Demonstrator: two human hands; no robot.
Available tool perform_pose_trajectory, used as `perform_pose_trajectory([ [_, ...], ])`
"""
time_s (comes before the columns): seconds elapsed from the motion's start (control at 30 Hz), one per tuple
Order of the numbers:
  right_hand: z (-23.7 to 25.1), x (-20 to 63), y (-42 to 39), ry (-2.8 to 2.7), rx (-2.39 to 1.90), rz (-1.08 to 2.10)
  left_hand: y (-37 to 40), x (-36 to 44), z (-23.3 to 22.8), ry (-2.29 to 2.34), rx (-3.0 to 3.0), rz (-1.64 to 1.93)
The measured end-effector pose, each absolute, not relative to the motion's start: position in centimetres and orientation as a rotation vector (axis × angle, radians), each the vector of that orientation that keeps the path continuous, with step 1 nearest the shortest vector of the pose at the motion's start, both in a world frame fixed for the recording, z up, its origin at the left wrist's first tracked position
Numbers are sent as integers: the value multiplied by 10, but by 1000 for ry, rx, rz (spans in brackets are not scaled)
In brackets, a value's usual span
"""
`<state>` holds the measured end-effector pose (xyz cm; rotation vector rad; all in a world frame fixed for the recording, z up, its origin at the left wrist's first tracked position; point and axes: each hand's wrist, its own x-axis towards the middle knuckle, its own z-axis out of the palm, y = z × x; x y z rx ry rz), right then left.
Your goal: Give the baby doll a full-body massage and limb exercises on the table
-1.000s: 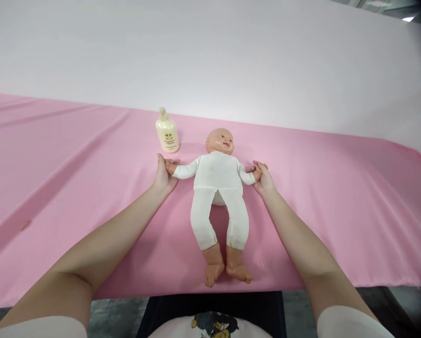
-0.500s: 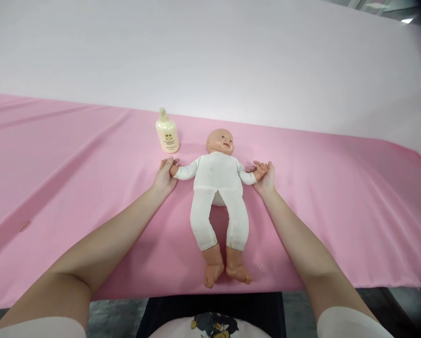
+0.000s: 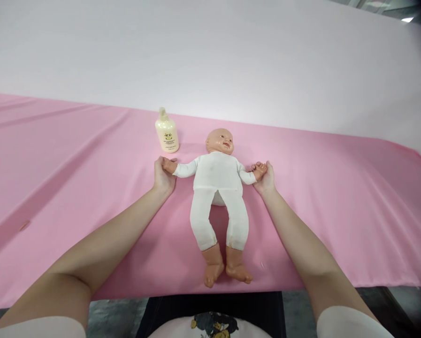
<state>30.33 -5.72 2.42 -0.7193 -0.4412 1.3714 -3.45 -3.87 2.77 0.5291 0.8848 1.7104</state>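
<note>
A baby doll (image 3: 217,173) with a white cloth body lies on its back in the middle of the head view, arms spread and feet toward me. My left hand (image 3: 164,177) is closed around the doll's hand on the left side, its fingers partly hidden underneath. On the other side, my right hand (image 3: 266,179) holds the doll's other hand, with the fingers behind it and the thumb upright at its edge. A cream pump bottle (image 3: 167,136) with a small printed label stands upright just beyond my left hand, apart from it.
Pink cloth (image 3: 90,188) with some creases covers the table under the doll. A white surface (image 3: 210,56) rises behind it. The table's front edge runs just below the doll's feet, close to my lap.
My left thumb has shifted from over the doll's hand to its outer side, leaving more of that hand showing. My right hand has barely moved. The doll's body and bottle stay put.
</note>
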Motion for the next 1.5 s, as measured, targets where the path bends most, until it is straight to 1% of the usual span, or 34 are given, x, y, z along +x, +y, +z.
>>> perform_pose_trajectory([
  [0.2, 23, 306, -58, -444, -686, 1416, -42, -37, 20, 1045, 831, 1847],
  [0.43, 26, 304, -60, -438, -699, 1411, -44, -36, 17, 1037, 1002, 1818],
  [0.9, 31, 299, -63, -458, -780, 1373, -49, -33, 26, 912, 970, 1744],
  [1.3, 29, 299, -61, -483, -787, 1345, -50, -35, 26, 1002, 1201, 1770],
  [1.5, 24, 299, -57, -506, -822, 1323, -52, -34, 28, 970, 1149, 1758],
])
